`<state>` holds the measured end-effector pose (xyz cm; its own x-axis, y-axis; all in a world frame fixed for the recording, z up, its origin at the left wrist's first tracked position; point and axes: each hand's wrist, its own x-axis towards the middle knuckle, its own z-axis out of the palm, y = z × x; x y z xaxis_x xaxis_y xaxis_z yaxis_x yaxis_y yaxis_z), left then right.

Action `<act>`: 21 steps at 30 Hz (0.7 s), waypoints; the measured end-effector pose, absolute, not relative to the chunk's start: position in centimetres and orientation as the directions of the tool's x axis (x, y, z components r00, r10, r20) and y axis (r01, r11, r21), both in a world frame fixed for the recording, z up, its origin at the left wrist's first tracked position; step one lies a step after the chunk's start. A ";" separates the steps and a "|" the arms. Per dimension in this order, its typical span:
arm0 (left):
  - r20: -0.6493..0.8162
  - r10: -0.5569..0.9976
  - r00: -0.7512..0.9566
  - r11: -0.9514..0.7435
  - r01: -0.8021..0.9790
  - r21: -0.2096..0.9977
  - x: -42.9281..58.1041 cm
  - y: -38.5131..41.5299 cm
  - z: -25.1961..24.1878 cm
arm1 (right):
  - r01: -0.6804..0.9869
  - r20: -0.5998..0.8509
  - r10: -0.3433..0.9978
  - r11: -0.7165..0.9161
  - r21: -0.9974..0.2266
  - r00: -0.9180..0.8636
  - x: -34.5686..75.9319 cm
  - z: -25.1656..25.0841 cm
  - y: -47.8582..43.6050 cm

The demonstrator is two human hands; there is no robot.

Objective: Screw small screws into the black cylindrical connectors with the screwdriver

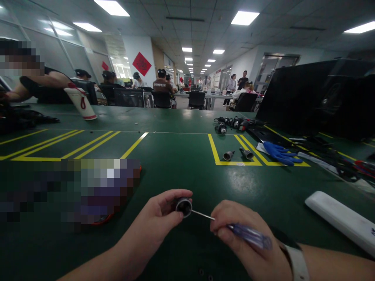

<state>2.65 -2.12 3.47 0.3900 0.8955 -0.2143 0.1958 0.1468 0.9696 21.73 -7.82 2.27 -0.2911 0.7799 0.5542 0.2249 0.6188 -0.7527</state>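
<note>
My left hand [159,216] grips a small round metal housing [184,207], its open end turned toward the right and toward me. My right hand [240,230] is closed around a screwdriver [252,236] with a clear purple handle. The thin shaft reaches left, and its tip is at the housing's opening; how deep it sits I cannot tell. Farther off, two similar grey metal housings [228,155] lie inside a yellow-taped rectangle on the green table [175,168].
A blue glove [279,153] lies right of the housings, with cables behind. At right are a long white case [342,220] and a large black monitor [316,97]. Dark connectors [222,128] lie at the back. A white cup [82,102] stands near a person at left; a blurred-out object [108,191] lies left.
</note>
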 end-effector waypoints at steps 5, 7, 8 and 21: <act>-0.176 0.914 0.364 0.102 0.214 0.972 3.0 -2.7 3.7 | 0.411 0.596 0.626 0.780 -0.472 -0.503 21.3 2.3 -7.7; -0.150 0.919 0.365 0.077 0.207 0.975 3.0 -2.7 3.6 | 0.456 0.576 0.590 0.806 -0.378 -0.566 21.1 2.3 -7.7; -0.139 0.922 0.361 0.067 0.203 0.977 3.0 -2.7 3.4 | 0.470 0.573 0.575 0.815 -0.339 -0.584 21.0 2.3 -7.7; -0.115 0.941 0.319 0.047 0.213 0.976 3.0 -3.0 3.5 | 0.548 0.693 0.468 0.827 -0.125 -0.549 19.7 2.0 -8.1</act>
<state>3.01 -3.02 3.46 0.3186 0.9409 -0.1147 0.2134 0.0467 0.9758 19.66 -8.12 1.99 -0.5487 0.4682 0.6926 0.5476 0.8273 -0.1254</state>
